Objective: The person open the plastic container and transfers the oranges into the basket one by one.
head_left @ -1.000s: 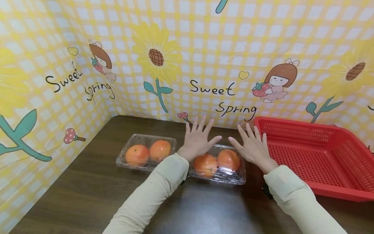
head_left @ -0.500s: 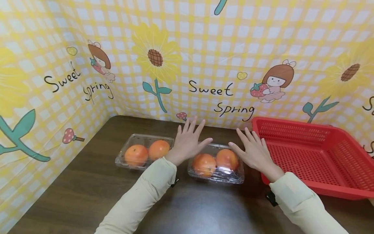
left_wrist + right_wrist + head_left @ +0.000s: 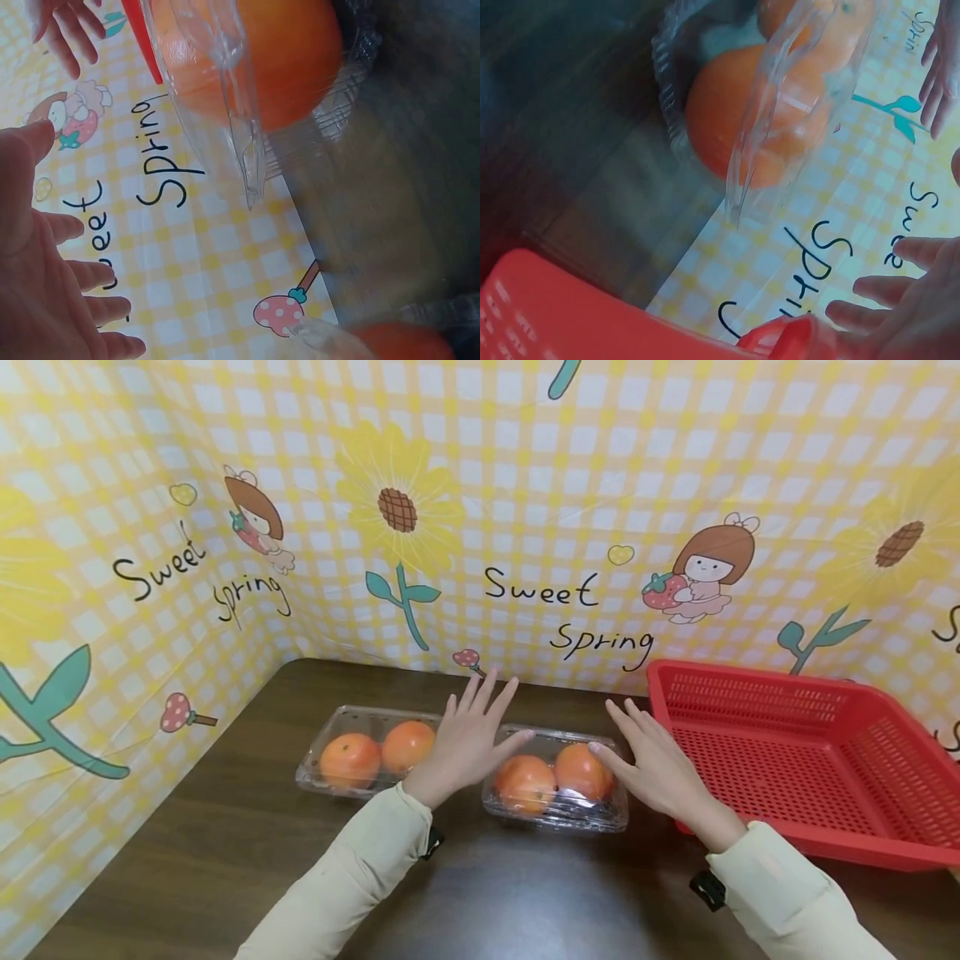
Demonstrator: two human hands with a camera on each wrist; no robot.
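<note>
Hovering with nothing held

In the head view, the left hand (image 3: 461, 747) hovers palm down with its fingers apart, over the gap between the left box (image 3: 330, 787) and the right box (image 3: 558, 821); its thumb crosses above the right box's back edge. The right hand (image 3: 656, 768), fingers likewise apart, hangs by that box's other end, between it and the red basket (image 3: 862, 850). Facing each other this way, the hands seem to leave the box's width free between them. Both clear boxes lie flat on the dark table (image 3: 225, 852), probably because their broad bases sit steadiest so. Each holds two orange fruits (image 3: 527, 783), which the plastic walls presumably stop from rolling. The basket stands to the right, likely so that it does not block the reach to the boxes.

In the left wrist view, the left thumb and fingers stand well spread, with a visible space before the right box's rim, so they hold nothing. The other box's fruit shows only at the bottom edge.

In the right wrist view, the right hand's extended fingers also stand apart from that box. The basket's corner is near, which presumably puts it within easy reach of this hand.
</note>
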